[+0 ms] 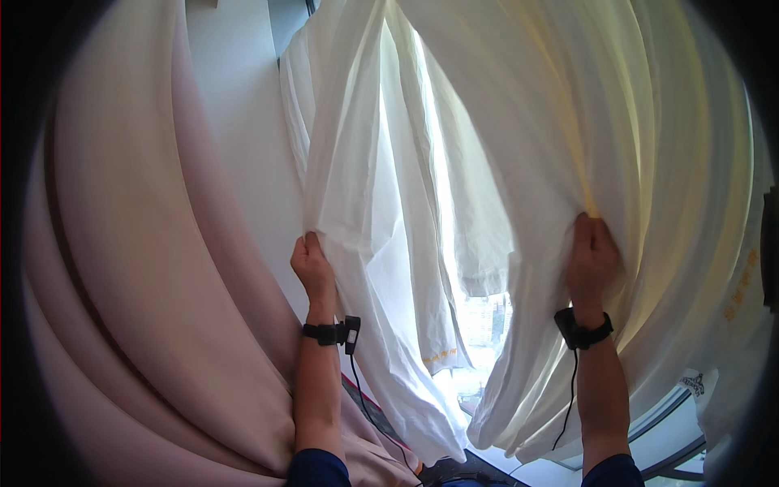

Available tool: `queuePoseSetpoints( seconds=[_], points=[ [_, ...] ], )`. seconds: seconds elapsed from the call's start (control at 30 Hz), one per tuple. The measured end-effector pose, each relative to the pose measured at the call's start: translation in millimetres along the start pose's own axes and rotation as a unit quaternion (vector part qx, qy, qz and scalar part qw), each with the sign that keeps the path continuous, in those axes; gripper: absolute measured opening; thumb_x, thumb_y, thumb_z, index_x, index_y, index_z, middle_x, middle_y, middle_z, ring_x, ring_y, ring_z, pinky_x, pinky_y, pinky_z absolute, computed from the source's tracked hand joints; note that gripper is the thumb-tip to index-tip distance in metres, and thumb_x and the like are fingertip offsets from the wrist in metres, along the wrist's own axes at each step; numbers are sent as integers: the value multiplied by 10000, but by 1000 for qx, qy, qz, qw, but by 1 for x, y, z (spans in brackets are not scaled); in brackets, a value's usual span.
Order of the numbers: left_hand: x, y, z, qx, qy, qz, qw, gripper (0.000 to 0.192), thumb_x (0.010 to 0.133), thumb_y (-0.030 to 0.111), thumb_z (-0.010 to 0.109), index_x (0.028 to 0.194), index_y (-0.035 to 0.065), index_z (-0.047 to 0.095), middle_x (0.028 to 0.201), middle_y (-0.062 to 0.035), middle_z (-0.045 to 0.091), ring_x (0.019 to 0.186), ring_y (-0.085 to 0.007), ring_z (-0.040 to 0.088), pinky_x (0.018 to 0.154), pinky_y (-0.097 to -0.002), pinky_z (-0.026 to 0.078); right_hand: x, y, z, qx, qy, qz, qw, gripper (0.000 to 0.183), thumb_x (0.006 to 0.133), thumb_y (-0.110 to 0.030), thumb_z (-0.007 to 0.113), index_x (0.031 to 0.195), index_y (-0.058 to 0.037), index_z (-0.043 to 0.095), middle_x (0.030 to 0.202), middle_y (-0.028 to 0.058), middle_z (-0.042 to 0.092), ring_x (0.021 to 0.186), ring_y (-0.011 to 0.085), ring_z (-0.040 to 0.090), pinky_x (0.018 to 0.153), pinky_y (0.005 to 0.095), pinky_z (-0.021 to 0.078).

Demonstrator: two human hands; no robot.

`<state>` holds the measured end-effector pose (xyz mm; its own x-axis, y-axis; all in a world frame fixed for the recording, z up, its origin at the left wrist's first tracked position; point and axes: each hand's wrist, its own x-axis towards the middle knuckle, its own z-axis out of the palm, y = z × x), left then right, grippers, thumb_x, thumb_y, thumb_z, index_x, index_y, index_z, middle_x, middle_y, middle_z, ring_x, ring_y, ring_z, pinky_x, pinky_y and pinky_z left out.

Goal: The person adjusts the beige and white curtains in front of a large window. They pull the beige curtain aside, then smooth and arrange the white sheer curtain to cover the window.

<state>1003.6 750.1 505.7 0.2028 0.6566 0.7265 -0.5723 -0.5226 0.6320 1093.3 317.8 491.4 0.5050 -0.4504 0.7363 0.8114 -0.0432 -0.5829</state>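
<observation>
White cloth hangs in long folds before a bright window, parted in the middle. My left hand [312, 259] pinches the outer edge of the left white cloth [344, 201]. My right hand [593, 246] is closed on the right white cloth [523, 122], drawing a yellowish crease above the knuckles. Both arms reach up and forward. The lower ends of both cloths hang loose below the hands. Behind the gap hangs another white cloth [441, 329] with orange marks at its hem. The fingertips are partly hidden by the hands themselves.
A pinkish-beige curtain [140, 231] fills the left side beside a pale wall [237, 97]. A black wrist device [328, 333] and another wrist device [583, 329] trail cables. At lower right, a dark curved rail [669, 456] shows beneath cloth bearing a printed emblem.
</observation>
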Motion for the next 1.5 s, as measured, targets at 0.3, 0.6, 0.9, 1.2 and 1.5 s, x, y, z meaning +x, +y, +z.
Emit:
queuePoseSetpoints(
  seconds=[0.3,0.6,0.9,1.2,1.5],
  points=[
    [-92,110,71,-181,-393,-102,896,386,1007,296,683,1251,11,590,1076,-90,689,984,-148,657,815,-295,513,-57,-55,38,-7,-284,-168,944,182,980,-120,670,840,-55,574,579,135,521,475,297,553,467,382,420],
    [-92,142,108,-383,-347,-200,832,293,1047,202,582,1228,-21,638,1154,-104,710,999,-161,689,871,-289,559,12,-127,-18,-266,-12,-394,880,803,779,-375,864,1396,-2,509,1399,281,506,1278,458,510,1015,509,459],
    [-90,187,125,-446,-410,-231,761,390,1050,325,583,1203,-29,642,1079,-73,695,931,-144,667,793,-291,538,2,-138,52,-31,-134,-4,990,587,877,-281,772,1316,28,533,1129,289,694,1000,415,704,853,432,552],
    [61,109,-2,-257,-221,-57,939,361,1061,320,598,1027,-19,717,912,-70,728,733,-102,661,647,-238,539,25,-165,57,-16,-97,51,994,294,964,-238,712,1117,13,697,870,115,749,757,114,660,688,295,526],
    [126,108,-52,-235,-157,-80,956,352,1071,276,578,967,-38,700,986,-101,736,1030,-150,678,907,-287,542,32,-201,68,39,-95,76,992,419,1026,-306,639,1245,51,659,1015,133,747,952,209,673,899,343,505]
  ],
)
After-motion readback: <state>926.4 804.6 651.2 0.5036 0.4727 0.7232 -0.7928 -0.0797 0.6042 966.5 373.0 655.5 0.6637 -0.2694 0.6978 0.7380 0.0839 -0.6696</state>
